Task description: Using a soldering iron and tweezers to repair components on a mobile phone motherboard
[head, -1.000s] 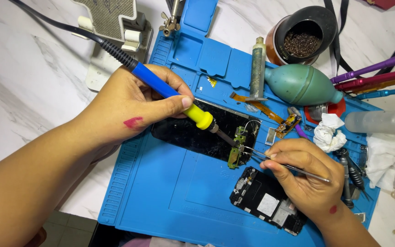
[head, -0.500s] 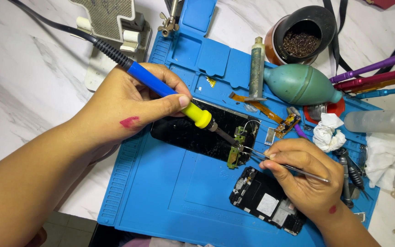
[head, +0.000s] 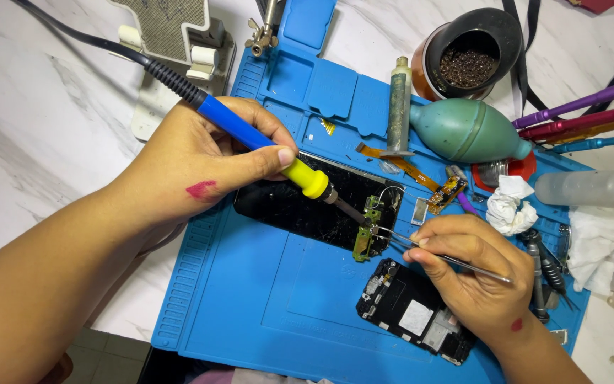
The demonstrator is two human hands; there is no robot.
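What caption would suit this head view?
Left hand touches soldering iron to small green board; right hand steadies it with tweezers.

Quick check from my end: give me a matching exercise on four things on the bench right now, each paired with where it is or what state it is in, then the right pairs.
Things:
1. soldering iron
2. tweezers
3. green rubber blower
4. small green circuit board

Places or states:
A. lying on the blue mat beside the black pot
B. held in the right hand
C. resting on the dark phone screen, with the iron tip and tweezer tips on it
D. held in the left hand

Pairs: 1-D, 2-B, 3-A, 4-C
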